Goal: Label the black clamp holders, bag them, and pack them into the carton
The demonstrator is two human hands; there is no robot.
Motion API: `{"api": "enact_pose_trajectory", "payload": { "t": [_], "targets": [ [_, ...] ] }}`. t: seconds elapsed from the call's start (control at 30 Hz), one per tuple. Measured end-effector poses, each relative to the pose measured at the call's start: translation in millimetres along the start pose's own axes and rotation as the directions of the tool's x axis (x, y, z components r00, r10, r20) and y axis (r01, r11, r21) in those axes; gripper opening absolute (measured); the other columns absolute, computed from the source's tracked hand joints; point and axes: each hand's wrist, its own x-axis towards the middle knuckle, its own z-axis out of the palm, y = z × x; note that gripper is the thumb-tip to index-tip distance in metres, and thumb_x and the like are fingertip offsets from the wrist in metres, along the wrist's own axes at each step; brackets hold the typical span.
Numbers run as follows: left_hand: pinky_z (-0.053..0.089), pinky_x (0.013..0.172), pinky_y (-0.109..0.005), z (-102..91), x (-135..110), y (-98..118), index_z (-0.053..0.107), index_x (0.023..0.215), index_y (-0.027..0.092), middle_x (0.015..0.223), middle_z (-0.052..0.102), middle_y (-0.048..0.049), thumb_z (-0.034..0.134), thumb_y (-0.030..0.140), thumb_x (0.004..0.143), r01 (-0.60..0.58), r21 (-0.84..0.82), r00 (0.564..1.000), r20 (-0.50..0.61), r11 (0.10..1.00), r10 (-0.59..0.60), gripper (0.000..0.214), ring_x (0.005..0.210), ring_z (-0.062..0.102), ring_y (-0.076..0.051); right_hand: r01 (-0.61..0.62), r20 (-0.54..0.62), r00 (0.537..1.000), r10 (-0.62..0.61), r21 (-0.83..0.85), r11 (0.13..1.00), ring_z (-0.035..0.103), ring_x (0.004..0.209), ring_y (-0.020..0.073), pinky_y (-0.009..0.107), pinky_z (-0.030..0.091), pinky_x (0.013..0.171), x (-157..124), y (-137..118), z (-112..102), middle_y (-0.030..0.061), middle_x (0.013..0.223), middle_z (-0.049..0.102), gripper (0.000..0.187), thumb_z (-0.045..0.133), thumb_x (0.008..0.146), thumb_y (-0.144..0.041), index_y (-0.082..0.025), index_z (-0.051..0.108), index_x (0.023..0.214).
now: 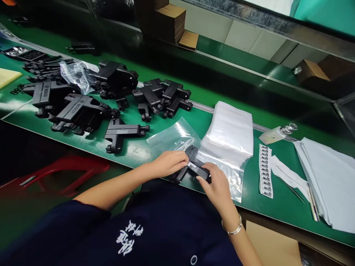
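Note:
A black plastic bracket part [192, 167] is held between both hands at the near edge of the green bench [210, 122]. My left hand [168, 163] grips its left end; my right hand [216, 181] grips its right end, where a white label shows. A clear plastic bag [173, 137] lies flat just behind the hands. To the right of it sits a stack of clear bags [231, 129], its front bag spread under my right hand.
Several black bracket parts [80, 111] lie on the bench at left, one single part [122, 133] nearest. A strip of barcode labels [265, 170], a small bottle [277, 134] and stacked white sheets [330, 177] lie at right. Cardboard boxes [169, 22] stand behind. A red stool [63, 170] is below.

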Motion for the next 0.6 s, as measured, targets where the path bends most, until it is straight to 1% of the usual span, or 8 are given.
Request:
{"api": "enact_pose_trajectory", "payload": {
  "t": [0.07,0.17,0.27,0.33,0.37,0.47,0.53,0.6],
  "targets": [
    [0.044,0.069,-0.025,-1.9,0,4,0.055,0.086,0.020,0.081,0.063,-0.0014,0.040,0.025,0.097,0.022,0.021,1.000,0.004,1.000,-0.022,0.020,0.076,0.061,-0.016,-0.117,-0.014,0.993,0.118,0.030,0.993,0.065,0.098,0.0259,0.039,0.050,0.085,1,-4,5,0.0078,0.107,0.068,0.027,0.062,0.086,-0.040,-0.022,0.060,0.106],
    [0.046,0.069,-0.026,-5.8,-1,7,0.055,0.089,0.020,0.083,0.065,-0.0016,0.036,0.022,0.096,0.072,0.042,0.997,0.002,0.997,-0.072,0.020,0.076,0.062,-0.017,-0.324,-0.134,0.934,0.331,0.070,0.943,0.065,0.088,0.0248,0.037,0.050,0.077,-1,-5,8,0.0060,0.101,0.068,0.030,0.061,0.085,-0.044,-0.022,0.059,0.105],
    [0.049,0.069,-0.028,-12.0,-3,10,0.055,0.109,0.020,0.084,0.067,-0.0020,0.036,0.022,0.096,0.121,0.079,0.992,-0.032,0.989,-0.119,0.023,0.075,0.065,-0.019,-0.364,-0.195,0.906,0.376,0.096,0.927,0.063,0.080,0.0239,0.036,0.049,0.071,-3,-2,7,0.0054,0.098,0.068,0.033,0.061,0.085,-0.048,-0.023,0.057,0.106],
    [0.051,0.069,-0.030,-16.2,-5,15,0.052,0.122,0.019,0.084,0.068,-0.0025,0.037,0.023,0.097,0.112,0.117,0.993,-0.031,0.987,-0.110,0.029,0.076,0.067,-0.020,-0.344,-0.223,0.907,0.356,0.095,0.934,0.063,0.076,0.0235,0.035,0.048,0.067,-5,-1,7,0.0058,0.095,0.068,0.034,0.060,0.086,-0.050,-0.023,0.057,0.106],
    [0.052,0.070,-0.030,-17.2,-4,19,0.051,0.124,0.019,0.086,0.069,-0.0032,0.037,0.023,0.097,0.076,0.125,0.997,-0.024,0.989,-0.074,0.030,0.078,0.068,-0.020,-0.322,-0.250,0.910,0.331,0.076,0.944,0.063,0.077,0.0243,0.036,0.049,0.067,-5,-1,7,0.0069,0.095,0.068,0.033,0.059,0.088,-0.051,-0.022,0.057,0.105],
    [0.054,0.079,-0.030,-11.5,4,33,0.055,0.121,0.019,0.099,0.072,-0.0067,0.036,0.023,0.099,-0.109,0.099,0.990,-0.075,0.989,0.116,0.030,0.090,0.069,-0.020,-0.189,-0.323,0.931,0.171,-0.024,0.982,0.063,0.091,0.0285,0.041,0.051,0.076,-2,-1,16,0.0120,0.100,0.066,0.032,0.054,0.091,-0.050,-0.021,0.059,0.104],
    [0.054,0.083,-0.031,2.2,18,46,0.057,0.120,0.016,0.103,0.072,-0.0099,0.035,0.021,0.099,-0.233,0.073,0.957,-0.159,0.970,0.242,0.031,0.096,0.069,-0.021,-0.060,-0.287,0.957,0.047,-0.039,0.997,0.061,0.101,0.0322,0.048,0.052,0.084,2,-2,25,0.0157,0.107,0.065,0.031,0.052,0.092,-0.048,-0.020,0.061,0.104],
    [0.054,0.086,-0.034,22.6,33,62,0.060,0.118,0.013,0.102,0.072,-0.0130,0.035,0.017,0.096,-0.375,0.058,0.911,-0.162,0.925,0.380,0.033,0.097,0.068,-0.022,0.046,-0.172,0.984,-0.039,0.039,0.998,0.060,0.109,0.0359,0.056,0.050,0.091,8,-3,32,0.0174,0.111,0.065,0.030,0.053,0.092,-0.044,-0.021,0.063,0.107]
  ]
}}
